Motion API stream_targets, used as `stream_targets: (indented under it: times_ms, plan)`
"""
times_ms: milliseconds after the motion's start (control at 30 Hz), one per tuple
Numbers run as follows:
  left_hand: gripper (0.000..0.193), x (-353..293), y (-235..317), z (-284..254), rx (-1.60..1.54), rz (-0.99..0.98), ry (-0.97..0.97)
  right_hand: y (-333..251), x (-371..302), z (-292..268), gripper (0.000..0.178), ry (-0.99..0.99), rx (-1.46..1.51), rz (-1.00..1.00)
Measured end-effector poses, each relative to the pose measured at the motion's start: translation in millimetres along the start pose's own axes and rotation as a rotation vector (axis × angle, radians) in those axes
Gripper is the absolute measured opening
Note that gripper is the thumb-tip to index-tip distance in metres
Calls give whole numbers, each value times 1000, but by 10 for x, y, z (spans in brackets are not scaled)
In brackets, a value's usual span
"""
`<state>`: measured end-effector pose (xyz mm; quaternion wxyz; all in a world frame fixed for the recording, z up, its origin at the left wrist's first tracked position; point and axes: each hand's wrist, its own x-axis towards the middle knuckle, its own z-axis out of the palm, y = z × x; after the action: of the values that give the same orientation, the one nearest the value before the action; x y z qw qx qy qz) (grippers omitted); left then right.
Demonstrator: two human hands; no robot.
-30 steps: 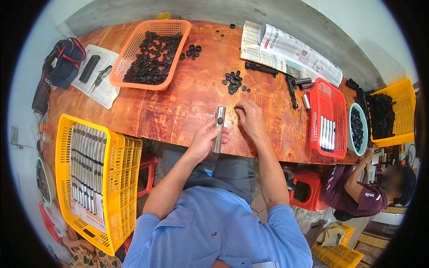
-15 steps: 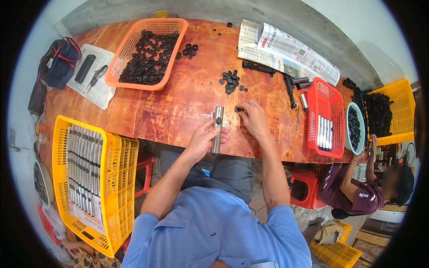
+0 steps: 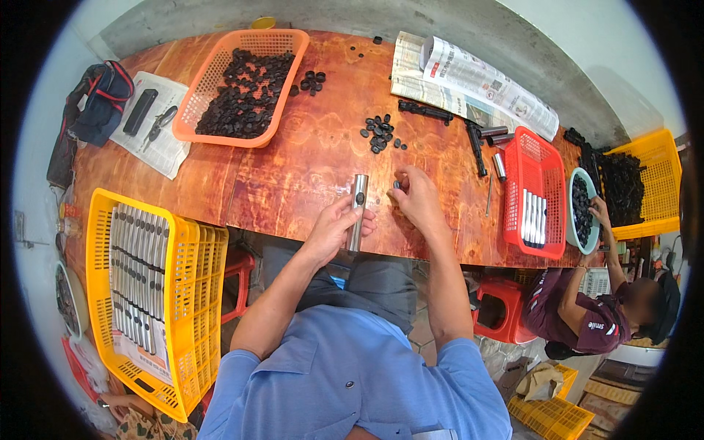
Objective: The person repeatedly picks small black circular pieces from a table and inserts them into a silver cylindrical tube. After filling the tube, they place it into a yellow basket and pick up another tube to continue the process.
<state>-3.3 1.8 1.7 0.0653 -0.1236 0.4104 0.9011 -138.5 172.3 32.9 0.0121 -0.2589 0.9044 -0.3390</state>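
Observation:
My left hand (image 3: 339, 224) is wrapped round a shiny metal tube (image 3: 358, 192), which stands nearly upright in the picture over the table's front edge. A black oval piece (image 3: 360, 199) sits in the tube's side. To the right of the tube, my right hand (image 3: 418, 199) pinches a small dark cap (image 3: 397, 185) between thumb and fingers, apart from the tube and partly hidden by them. Beyond both hands lies a loose group of black oval caps (image 3: 378, 134) on the wooden table (image 3: 293, 183).
An orange basket (image 3: 192, 110) of black parts stands far left. A yellow crate (image 3: 99, 293) at left holds rows of metal tubes. At right are a red basket (image 3: 525, 158) with tubes, a teal bowl (image 3: 570, 213) of black parts and a co-worker (image 3: 583, 308). Newspapers (image 3: 484, 81) lie behind.
My right hand has tilted the cap and shifted slightly; my left hand and the tube stay nearly still. The co-worker's hand has moved from beside the yellow basket to the teal bowl.

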Motion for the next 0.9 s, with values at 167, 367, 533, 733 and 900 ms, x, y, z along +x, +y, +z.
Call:
stream_targets:
  times_ms: [167, 367, 533, 733, 900]
  plan:
    - [33, -10, 16, 18, 37, -4, 14, -4, -18, -102, 28, -96, -41, -64]
    - [32, 4, 18, 25, 27, -21, 15, 70, -37, -60, 19, -56, -7, -16]
    - [32, -6, 27, 9, -45, 4, -17, 37, -67, -42, 18, -44, -43, -16]
    - [34, -17, 19, 11, -66, 18, -31, -409, -251, -175, 23, 10, 165, -58]
    - [37, -51, 43, 50, -62, 15, -29, -574, -368, -81, 24, 35, 128, -242]
